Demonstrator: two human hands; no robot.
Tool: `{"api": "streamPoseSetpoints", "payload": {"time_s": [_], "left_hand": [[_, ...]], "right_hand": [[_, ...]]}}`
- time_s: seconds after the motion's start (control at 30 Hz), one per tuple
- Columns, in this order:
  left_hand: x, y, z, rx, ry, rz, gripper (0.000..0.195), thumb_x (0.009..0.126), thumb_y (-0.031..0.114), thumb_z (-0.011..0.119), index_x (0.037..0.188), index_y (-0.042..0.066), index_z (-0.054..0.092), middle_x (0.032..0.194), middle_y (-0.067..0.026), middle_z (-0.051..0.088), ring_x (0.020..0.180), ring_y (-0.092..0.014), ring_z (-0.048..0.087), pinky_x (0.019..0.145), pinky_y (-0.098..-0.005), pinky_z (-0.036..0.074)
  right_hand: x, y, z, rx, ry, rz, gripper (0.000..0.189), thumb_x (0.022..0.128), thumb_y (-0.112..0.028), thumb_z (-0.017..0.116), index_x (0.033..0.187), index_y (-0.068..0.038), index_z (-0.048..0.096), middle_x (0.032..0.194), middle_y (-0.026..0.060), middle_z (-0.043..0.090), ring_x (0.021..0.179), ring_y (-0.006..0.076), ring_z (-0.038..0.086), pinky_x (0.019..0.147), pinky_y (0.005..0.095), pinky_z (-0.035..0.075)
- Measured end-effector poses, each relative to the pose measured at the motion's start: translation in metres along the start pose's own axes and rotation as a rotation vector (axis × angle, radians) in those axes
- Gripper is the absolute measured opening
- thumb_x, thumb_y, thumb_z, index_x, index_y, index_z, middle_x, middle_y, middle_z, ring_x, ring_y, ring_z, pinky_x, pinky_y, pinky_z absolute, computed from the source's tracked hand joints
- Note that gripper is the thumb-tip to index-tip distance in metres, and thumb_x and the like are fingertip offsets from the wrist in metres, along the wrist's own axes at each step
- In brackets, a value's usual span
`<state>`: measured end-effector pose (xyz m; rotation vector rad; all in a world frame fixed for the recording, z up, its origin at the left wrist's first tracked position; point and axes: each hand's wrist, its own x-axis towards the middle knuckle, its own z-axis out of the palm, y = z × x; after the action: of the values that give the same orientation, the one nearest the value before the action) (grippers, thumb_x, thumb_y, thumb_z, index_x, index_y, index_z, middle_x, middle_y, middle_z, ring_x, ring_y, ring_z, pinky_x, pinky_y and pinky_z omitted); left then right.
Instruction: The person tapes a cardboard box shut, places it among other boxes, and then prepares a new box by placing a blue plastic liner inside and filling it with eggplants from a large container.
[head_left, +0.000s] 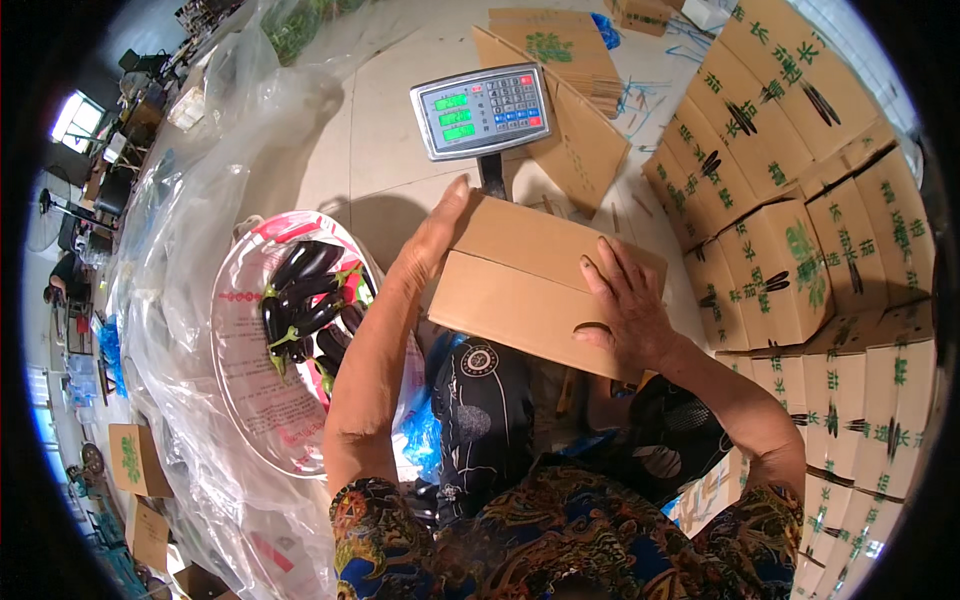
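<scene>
A plain cardboard box (517, 296) lies in front of me above my knees, its two top flaps folded together along a seam. My left hand (442, 225) grips its far left edge, the fingers partly hidden behind the side. Across the right part of the flaps lies my right hand (630, 307), fingers spread and thumb bent, holding the box down. Just beyond the box rises the display head of an electronic scale (480, 111), lit in green. To the left stands a round basket (217, 352) lined with printed plastic sheeting, holding several dark eggplants (304, 300).
Stacked printed cartons (780, 262) form a wall on the right. Flattened cardboard (581, 142) leans behind the scale, near loose straps (637, 97). Clear plastic sheeting (180, 337) drapes along the left. Farther left are a fan (49, 202), another person (64, 274) and a small carton (139, 457).
</scene>
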<state>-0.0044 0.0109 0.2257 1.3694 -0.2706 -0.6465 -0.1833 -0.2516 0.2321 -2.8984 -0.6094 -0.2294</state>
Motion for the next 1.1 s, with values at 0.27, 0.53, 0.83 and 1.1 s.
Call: {"api": "streamPoseSetpoints", "payload": {"time_s": [0.27,0.53,0.83,1.1], "left_hand": [[0.004,-0.007,0.013,1.306,0.597,0.478,0.025,0.088,0.028,0.063,0.079,0.005,0.060,0.075,-0.0186,0.063,0.064,-0.042,0.061,0.058,-0.0504,0.048],[0.002,0.001,-0.051,1.243,0.731,0.310,0.028,0.091,0.031,0.062,0.087,0.003,0.061,0.083,-0.0210,0.064,0.074,-0.039,0.063,0.065,-0.0472,0.050],[0.014,-0.012,-0.005,0.663,0.205,0.172,0.050,0.096,0.044,0.048,0.122,0.002,0.056,0.118,-0.0231,0.059,0.113,-0.033,0.055,0.097,-0.0401,0.042],[0.001,-0.006,0.002,0.747,0.242,0.185,0.040,0.096,0.036,0.048,0.118,0.004,0.056,0.106,-0.0208,0.063,0.099,-0.034,0.062,0.088,-0.0369,0.046]], "right_hand": [[0.004,-0.001,-0.004,0.051,-0.001,0.016,0.089,0.077,-0.051,0.069,0.142,-0.001,0.032,0.148,0.0270,0.024,0.140,0.0409,0.021,0.105,0.0545,0.023],[0.006,-0.002,-0.007,0.077,0.016,0.012,0.091,0.074,-0.048,0.074,0.141,-0.001,0.034,0.148,0.0270,0.025,0.139,0.0405,0.022,0.105,0.0532,0.025],[0.005,-0.005,-0.007,0.060,0.004,0.029,0.085,0.076,-0.047,0.073,0.139,-0.002,0.037,0.147,0.0262,0.027,0.139,0.0397,0.024,0.102,0.0540,0.028],[0.018,0.032,0.033,-0.064,0.279,0.450,0.055,0.096,-0.037,0.050,0.138,-0.002,0.040,0.143,0.0215,0.036,0.134,0.0379,0.032,0.103,0.0540,0.028]]}}
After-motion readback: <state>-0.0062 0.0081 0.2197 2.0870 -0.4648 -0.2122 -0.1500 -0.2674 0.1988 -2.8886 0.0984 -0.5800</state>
